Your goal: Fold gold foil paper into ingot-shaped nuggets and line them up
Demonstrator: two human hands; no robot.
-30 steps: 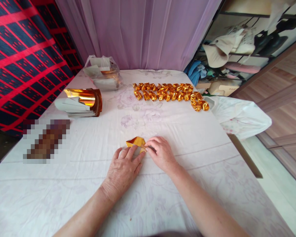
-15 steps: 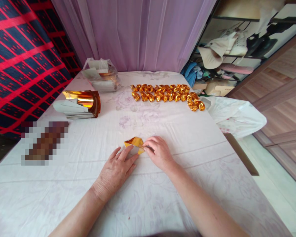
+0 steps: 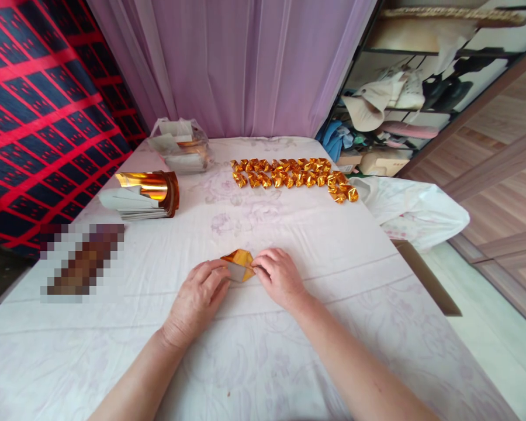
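Observation:
A small sheet of gold foil paper (image 3: 239,264), partly folded with its silver underside showing, lies on the white cloth of the table (image 3: 289,234) right in front of me. My left hand (image 3: 199,295) presses on the paper's near left edge with bent fingers. My right hand (image 3: 278,276) pinches the paper's right corner between thumb and fingertips. Both forearms rest over the cloth.
Several folded gold foil pieces (image 3: 289,172) lie in rows at the back of the table. A stack of curled gold foil sheets (image 3: 144,194) sits at the left, a plastic bag of more sheets (image 3: 179,146) behind it. A white plastic bag (image 3: 414,210) hangs off the right edge.
My left hand has slid back and curled its fingers on the paper's left edge, uncovering the silver underside. My right hand stays pinched on the right corner.

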